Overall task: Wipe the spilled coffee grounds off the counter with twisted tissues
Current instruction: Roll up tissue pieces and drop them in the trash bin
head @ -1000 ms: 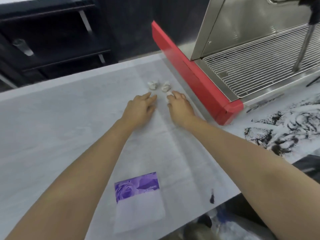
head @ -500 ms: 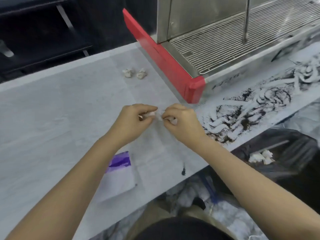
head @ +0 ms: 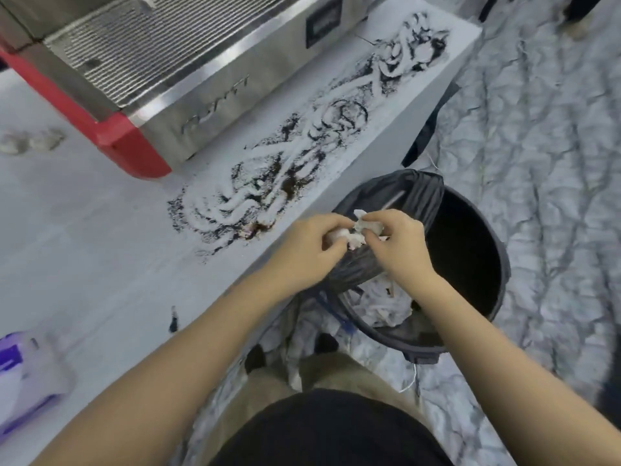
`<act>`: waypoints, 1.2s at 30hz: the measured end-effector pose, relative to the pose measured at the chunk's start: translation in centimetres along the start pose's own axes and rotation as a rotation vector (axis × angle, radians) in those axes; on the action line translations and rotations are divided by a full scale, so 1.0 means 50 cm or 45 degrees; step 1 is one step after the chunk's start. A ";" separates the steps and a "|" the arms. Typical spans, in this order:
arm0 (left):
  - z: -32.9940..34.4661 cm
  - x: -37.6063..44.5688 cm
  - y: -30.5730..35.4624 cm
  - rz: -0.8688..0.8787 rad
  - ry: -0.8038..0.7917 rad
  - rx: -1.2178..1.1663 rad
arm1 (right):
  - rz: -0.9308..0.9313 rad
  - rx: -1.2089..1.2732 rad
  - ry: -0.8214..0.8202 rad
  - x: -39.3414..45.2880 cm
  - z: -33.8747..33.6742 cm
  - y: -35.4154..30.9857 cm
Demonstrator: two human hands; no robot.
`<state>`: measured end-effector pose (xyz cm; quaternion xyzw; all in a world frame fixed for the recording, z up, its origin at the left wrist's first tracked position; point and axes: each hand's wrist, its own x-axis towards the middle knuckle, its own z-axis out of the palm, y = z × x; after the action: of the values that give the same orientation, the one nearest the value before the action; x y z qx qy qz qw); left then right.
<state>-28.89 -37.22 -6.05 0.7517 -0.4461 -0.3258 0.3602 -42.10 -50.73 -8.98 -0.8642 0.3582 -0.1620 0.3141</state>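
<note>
Coffee grounds (head: 295,156) cover the desk's (head: 84,237) front edge, smeared but mostly unwiped. Left hand (head: 304,253) and right hand (head: 400,243) pinch a twisted tissue (head: 356,232) over the trash bin (head: 470,264), beside the desk.

Head camera looks steeply down, close over counter (head: 84,237) edge.

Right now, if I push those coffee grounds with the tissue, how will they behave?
The grounds look loose and fine, so they would probably smear and scatter rather than move as one pile; streaks already run through them. The tissue, crumpled between both hands, is likely soft and may push unevenly.
</note>
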 end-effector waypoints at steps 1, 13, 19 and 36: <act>0.014 0.018 -0.015 -0.002 0.001 0.035 | 0.046 -0.009 -0.045 0.008 0.012 0.014; 0.181 0.186 -0.137 -0.466 -0.145 -0.053 | 0.266 -0.010 -0.736 0.097 0.097 0.179; 0.105 0.107 -0.078 -0.330 0.148 -0.229 | 0.113 0.035 -0.236 0.055 0.058 0.066; -0.420 -0.373 -0.068 -0.196 1.112 -0.360 | -0.719 0.655 -0.347 -0.021 0.194 -0.590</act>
<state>-17.63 -13.87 5.35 0.7929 -0.1467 -0.0622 0.5881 -22.65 -29.75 3.11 -0.8354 0.0097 -0.2100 0.5078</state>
